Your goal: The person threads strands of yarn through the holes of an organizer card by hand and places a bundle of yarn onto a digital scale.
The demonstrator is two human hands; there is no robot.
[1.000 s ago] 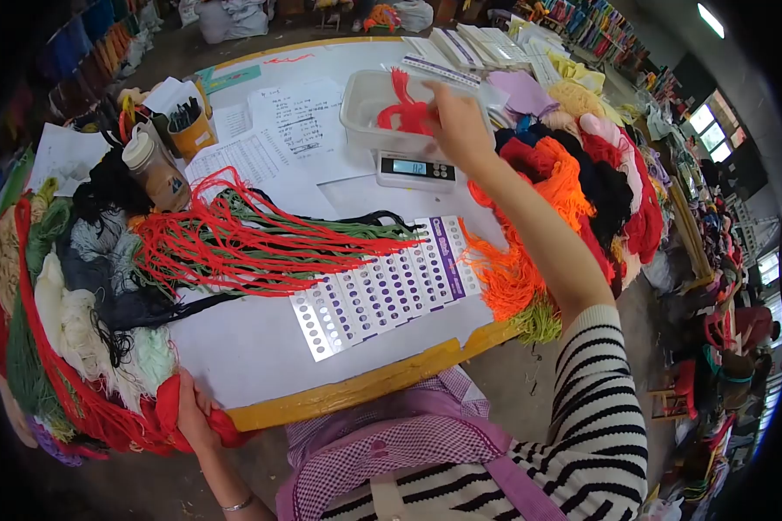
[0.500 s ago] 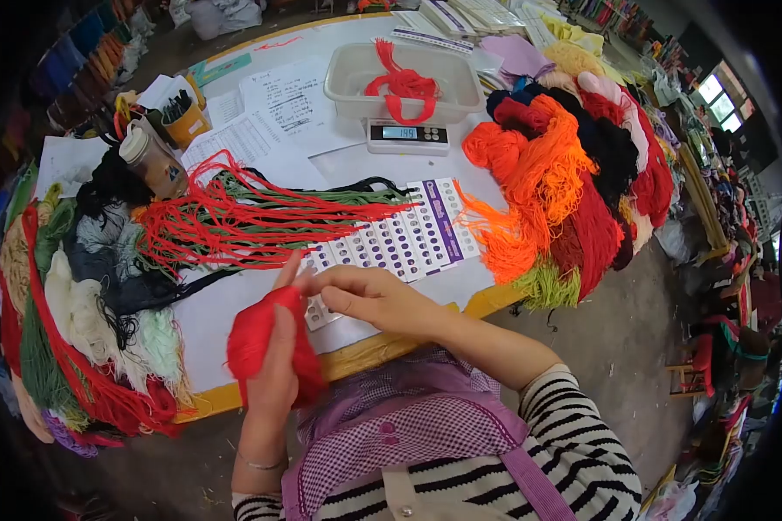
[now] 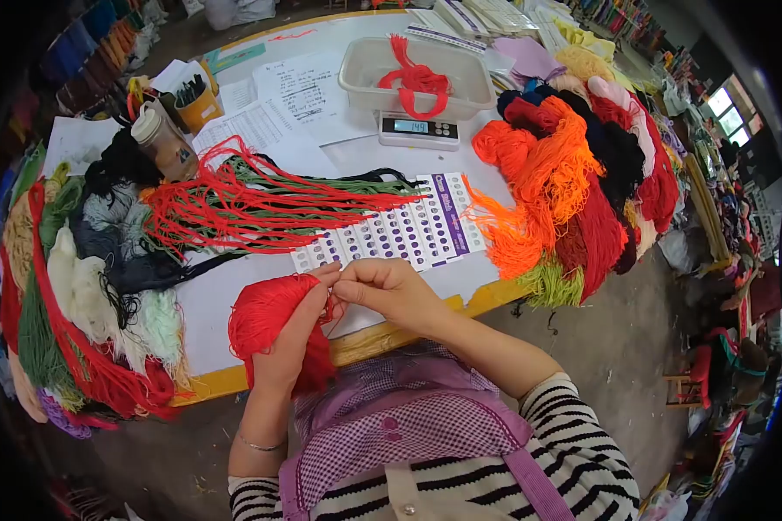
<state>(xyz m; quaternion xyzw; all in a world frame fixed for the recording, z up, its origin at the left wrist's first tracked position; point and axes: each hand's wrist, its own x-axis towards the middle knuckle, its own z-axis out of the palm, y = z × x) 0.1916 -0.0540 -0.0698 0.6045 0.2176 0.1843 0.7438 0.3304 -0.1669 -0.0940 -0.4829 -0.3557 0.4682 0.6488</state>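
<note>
A thick red skein (image 3: 274,317) hangs over the table's front edge, with my left hand (image 3: 300,326) wrapped round it. Close by, my right hand (image 3: 382,291) pinches some red strands at the skein's right side, its fingertips meeting those of the left. Behind my hands lie punched thread cards (image 3: 391,230) with purple print. Long red, green and black threads (image 3: 252,204) stretch from these cards to the left. A clear plastic tub (image 3: 369,87) holding a small red bundle (image 3: 417,80) rests on a digital scale (image 3: 417,130).
Orange, dark red, black and lime yarn (image 3: 556,174) is piled at the right. White, grey and green skeins (image 3: 87,286) hang at the left edge. A lidded bottle (image 3: 161,148), a yellow pen holder (image 3: 198,108) and written sheets (image 3: 295,95) stand or lie at the back left.
My right hand has come back from the tub to the front edge. The left has brought the red skein up from the left side and inward. The red bundle now lies released in the tub.
</note>
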